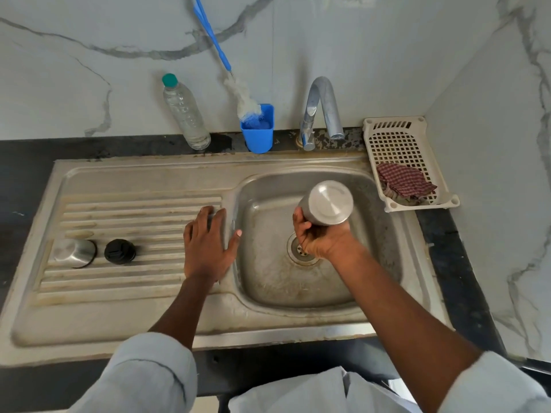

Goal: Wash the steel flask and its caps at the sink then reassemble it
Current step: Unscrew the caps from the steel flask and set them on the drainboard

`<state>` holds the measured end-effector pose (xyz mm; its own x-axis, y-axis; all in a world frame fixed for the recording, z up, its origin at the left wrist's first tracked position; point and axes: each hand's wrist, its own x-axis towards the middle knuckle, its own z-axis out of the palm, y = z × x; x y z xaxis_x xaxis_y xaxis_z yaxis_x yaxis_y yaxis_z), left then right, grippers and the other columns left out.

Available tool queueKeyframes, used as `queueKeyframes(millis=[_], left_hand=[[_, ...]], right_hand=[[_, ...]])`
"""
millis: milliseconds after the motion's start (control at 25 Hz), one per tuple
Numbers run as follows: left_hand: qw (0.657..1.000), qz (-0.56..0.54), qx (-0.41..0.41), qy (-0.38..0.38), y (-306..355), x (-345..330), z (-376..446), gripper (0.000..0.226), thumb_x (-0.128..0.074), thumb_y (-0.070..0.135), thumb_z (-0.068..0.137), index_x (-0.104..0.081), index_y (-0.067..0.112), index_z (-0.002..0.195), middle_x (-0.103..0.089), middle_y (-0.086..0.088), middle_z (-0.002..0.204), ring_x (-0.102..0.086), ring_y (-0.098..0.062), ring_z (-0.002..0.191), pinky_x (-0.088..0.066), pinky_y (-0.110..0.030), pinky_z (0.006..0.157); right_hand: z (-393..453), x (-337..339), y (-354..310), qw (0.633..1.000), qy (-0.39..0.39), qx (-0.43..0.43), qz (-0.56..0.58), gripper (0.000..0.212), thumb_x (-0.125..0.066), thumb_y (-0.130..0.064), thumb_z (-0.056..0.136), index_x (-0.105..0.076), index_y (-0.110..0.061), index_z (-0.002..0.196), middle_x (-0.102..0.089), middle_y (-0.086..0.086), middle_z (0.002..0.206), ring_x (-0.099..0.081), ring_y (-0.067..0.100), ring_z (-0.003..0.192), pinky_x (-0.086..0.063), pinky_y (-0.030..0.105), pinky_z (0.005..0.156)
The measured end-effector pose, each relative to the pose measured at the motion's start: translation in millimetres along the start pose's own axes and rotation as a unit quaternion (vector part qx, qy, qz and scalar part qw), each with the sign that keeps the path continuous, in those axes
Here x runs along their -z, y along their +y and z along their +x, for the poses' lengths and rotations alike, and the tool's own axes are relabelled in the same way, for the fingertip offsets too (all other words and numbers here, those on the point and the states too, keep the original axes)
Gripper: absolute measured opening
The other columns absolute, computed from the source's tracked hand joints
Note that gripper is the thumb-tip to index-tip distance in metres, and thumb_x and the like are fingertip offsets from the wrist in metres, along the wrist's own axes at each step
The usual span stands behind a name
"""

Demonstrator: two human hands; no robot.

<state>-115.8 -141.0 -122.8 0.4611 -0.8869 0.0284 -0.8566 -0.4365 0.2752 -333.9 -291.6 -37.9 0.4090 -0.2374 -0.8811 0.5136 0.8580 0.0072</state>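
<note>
Two hands: right hand (320,238) grips flask (326,203) over sink (384,248); left hand (205,244) flat, fingers spread, holding nothing.

right hand (320,241) gripping steel flask (327,204), over sink (298,293)

flask mouth: the steel flask (328,204) shows only its flat end above the sink basin (372,263); its lower end is hidden behind the right hand (320,238).
drain: partly covered by that hand.
left hand fingertips: the left hand (205,245), left of the basin, is motion-blurred at the fingertips.
brush handle: the blue brush (219,52), behind the basin, is cut off by the top edge.
basket contents: under the checked cloth (402,180), right of the basin, unclear.
</note>
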Motion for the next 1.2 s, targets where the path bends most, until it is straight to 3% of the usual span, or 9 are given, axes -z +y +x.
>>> queueKeyframes(millis=[360,440,520,640,760,840,920,1040,1200], left_hand=[[0.996,-0.079,0.033,-0.009,2,6,7,0.057,-0.064,0.059,0.095,-0.057,0.026,0.141,-0.043,-0.003,0.151,-0.044,-0.025,0.141,-0.029,-0.049,0.120],[0.954,-0.274,0.121,-0.021,8,23,18,0.050,-0.071,0.057,0.086,-0.067,0.028,0.127,-0.055,-0.004,0.141,-0.058,-0.026,0.128,-0.043,-0.051,0.114],[0.857,-0.476,0.196,-0.014,20,48,15,0.044,-0.073,0.042,0.085,-0.069,0.023,0.124,-0.067,-0.008,0.132,-0.067,-0.022,0.114,-0.053,-0.049,0.105],[0.814,-0.565,0.133,-0.026,42,76,-5,0.051,-0.069,0.020,0.082,-0.066,0.022,0.133,-0.066,-0.001,0.139,-0.060,-0.017,0.131,-0.045,-0.049,0.116],[0.832,-0.529,-0.010,-0.166,60,99,-35,0.078,-0.081,0.037,0.082,-0.047,0.035,0.152,-0.048,0.016,0.158,-0.041,-0.007,0.149,-0.035,-0.037,0.121],[0.848,-0.488,-0.027,-0.206,63,106,-48,0.105,-0.091,0.053,0.068,-0.038,0.034,0.157,-0.050,0.020,0.153,-0.043,0.001,0.144,-0.037,-0.031,0.119],[0.862,-0.489,0.008,-0.133,64,117,-57,0.104,-0.094,0.054,0.058,-0.044,0.033,0.148,-0.060,0.020,0.138,-0.056,0.002,0.130,-0.046,-0.034,0.114],[0.873,-0.483,0.049,0.038,41,141,-60,0.079,-0.091,0.051,0.063,-0.057,0.031,0.132,-0.070,0.013,0.123,-0.068,-0.008,0.114,-0.057,-0.039,0.101],[0.865,-0.470,0.080,0.157,6,172,-54,0.065,-0.091,0.045,0.072,-0.058,0.032,0.126,-0.071,0.012,0.116,-0.070,-0.008,0.104,-0.060,-0.034,0.088]], right_hand=[[-14,24,26,0.998,0.044,0.030,0.040,0.050,-0.044,-0.051,0.088,-0.068,-0.009,0.099,-0.070,0.011,0.072,-0.068,0.023,0.060,-0.040,0.015,0.038],[-20,23,29,0.995,-0.001,0.047,0.089,0.052,-0.049,-0.056,0.085,-0.067,-0.010,0.102,-0.070,0.010,0.076,-0.068,0.023,0.059,-0.042,0.018,0.040],[-27,14,31,0.994,0.002,0.093,0.062,0.049,-0.055,-0.060,0.084,-0.069,-0.014,0.097,-0.070,0.007,0.072,-0.065,0.023,0.065,-0.047,0.020,0.044],[-28,8,39,0.998,0.013,0.056,0.026,0.050,-0.040,-0.049,0.085,-0.070,-0.009,0.090,-0.069,0.008,0.072,-0.064,0.022,0.062,-0.044,0.019,0.051],[-27,3,70,0.999,0.012,0.022,-0.040,0.051,-0.039,-0.048,0.083,-0.068,-0.006,0.080,-0.068,0.007,0.068,-0.064,0.024,0.064,-0.047,0.025,0.065],[-26,-5,94,0.994,0.040,0.018,-0.100,0.064,-0.046,-0.062,0.087,-0.071,-0.003,0.082,-0.070,0.010,0.067,-0.066,0.027,0.070,-0.055,0.030,0.084],[-26,-18,115,0.984,0.052,0.000,-0.172,0.074,-0.048,-0.072,0.085,-0.075,-0.004,0.090,-0.073,0.010,0.073,-0.068,0.027,0.077,-0.054,0.033,0.088],[-29,-33,144,0.937,-0.007,-0.012,-0.348,0.089,-0.028,-0.087,0.086,-0.069,-0.008,0.087,-0.066,0.006,0.071,-0.060,0.021,0.064,-0.045,0.026,0.063],[-25,-34,167,0.788,0.043,0.204,-0.579,0.090,-0.014,-0.083,0.095,-0.062,-0.008,0.080,-0.067,0.006,0.058,-0.061,0.020,0.050,-0.051,0.029,0.060]])
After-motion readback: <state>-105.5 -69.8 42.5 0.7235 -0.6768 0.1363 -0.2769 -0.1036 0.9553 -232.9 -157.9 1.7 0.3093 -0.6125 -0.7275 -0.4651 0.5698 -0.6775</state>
